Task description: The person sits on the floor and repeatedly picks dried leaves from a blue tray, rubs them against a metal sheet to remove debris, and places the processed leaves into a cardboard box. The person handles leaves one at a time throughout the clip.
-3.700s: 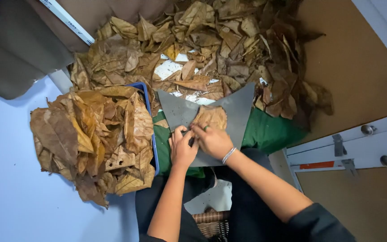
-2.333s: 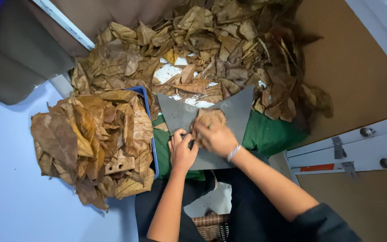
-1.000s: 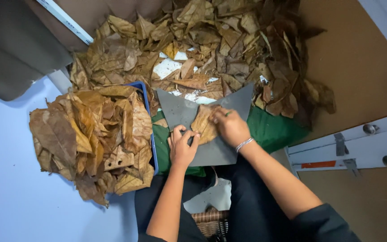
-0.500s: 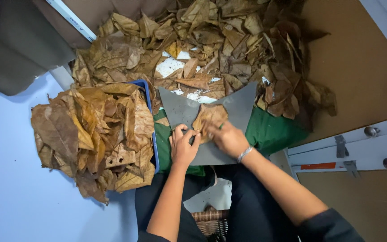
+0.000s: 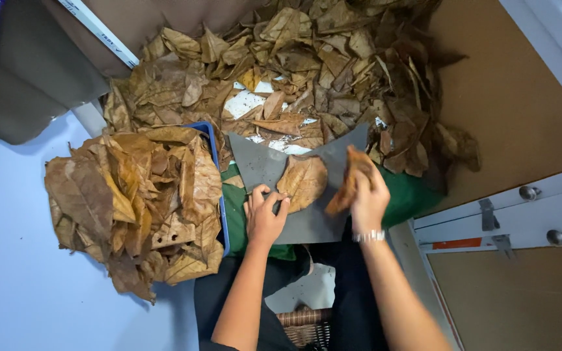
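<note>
Left hand (image 5: 265,218) presses the edge of a flat dry leaf (image 5: 303,182) onto the grey board (image 5: 307,221) on the lap — its grip flat, not clenched. Right hand (image 5: 367,198) clasps another brown leaf (image 5: 347,185), lifted beside the first — leaf pile (image 5: 307,78) beyond.

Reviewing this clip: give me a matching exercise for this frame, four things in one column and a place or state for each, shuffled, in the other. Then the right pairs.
Things:
1. left hand
2. right hand
3. flat leaf
4. blue crate

Places or states:
A. heaped with brown leaves, at the person's left
B. lifted above the grey board, gripping a curled leaf
C. lying spread on the grey board
D. resting on the grey board, fingertips at the flat leaf's edge

Pairs: 1-D, 2-B, 3-C, 4-A
</note>
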